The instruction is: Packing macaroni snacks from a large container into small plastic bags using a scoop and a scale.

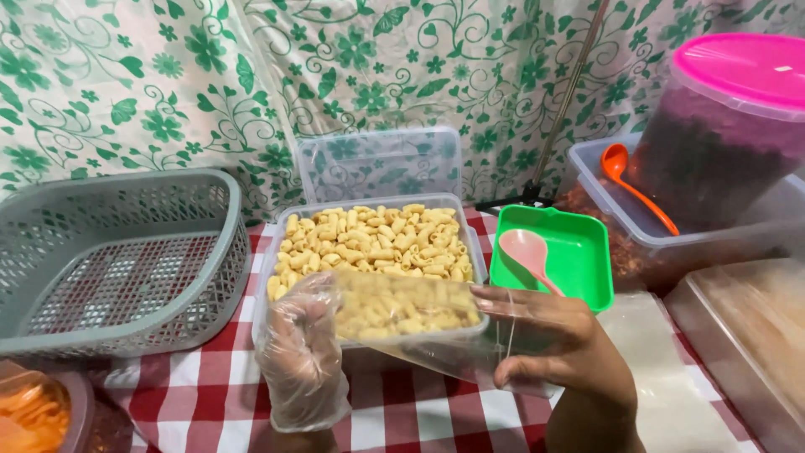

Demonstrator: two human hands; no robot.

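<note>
My left hand (302, 356), in a thin clear plastic glove, holds one end of a small clear plastic bag (411, 310) partly filled with pale yellow macaroni snacks. My bare right hand (558, 340) pinches the bag's other end, with a thin rubber band looped near its fingers. The bag hangs just in front of a clear plastic tub (478, 243) heaped with the same macaroni snacks (373, 239). The tub's clear lid (381, 164) leans upright behind it.
A grey plastic basket (117, 260) stands at the left on the red-checked cloth (210, 386). Right of the tub lies a green tray (579, 252) with a pink spoon (527, 252). Farther right: a clear bin with an orange ladle (633, 184), and a pink-lidded container (729, 109). Orange snacks (33, 415) sit bottom left.
</note>
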